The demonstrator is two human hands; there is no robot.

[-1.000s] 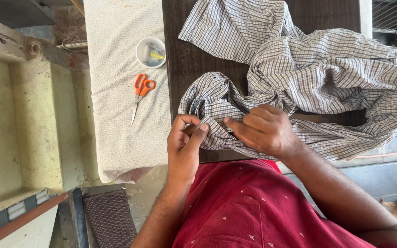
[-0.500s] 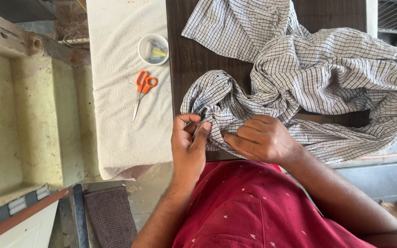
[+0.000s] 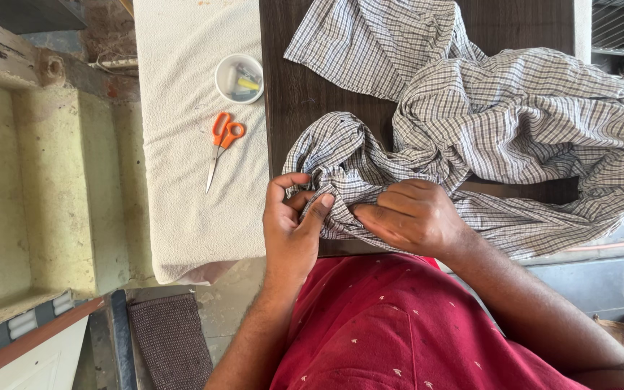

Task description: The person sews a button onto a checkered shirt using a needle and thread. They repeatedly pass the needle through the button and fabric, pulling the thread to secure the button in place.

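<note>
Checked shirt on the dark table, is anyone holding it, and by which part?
Yes. Both hands grip the checked shirt at its bunched near edge: the left hand pinches a fold between thumb and fingers, the right hand clutches the cloth beside it.

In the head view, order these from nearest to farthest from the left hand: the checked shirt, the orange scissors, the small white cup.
1. Checked shirt: pinched in the fingers of the left hand.
2. Orange scissors: on the white towel, up and to the left.
3. Small white cup: farther up the towel, beyond the scissors.
</note>
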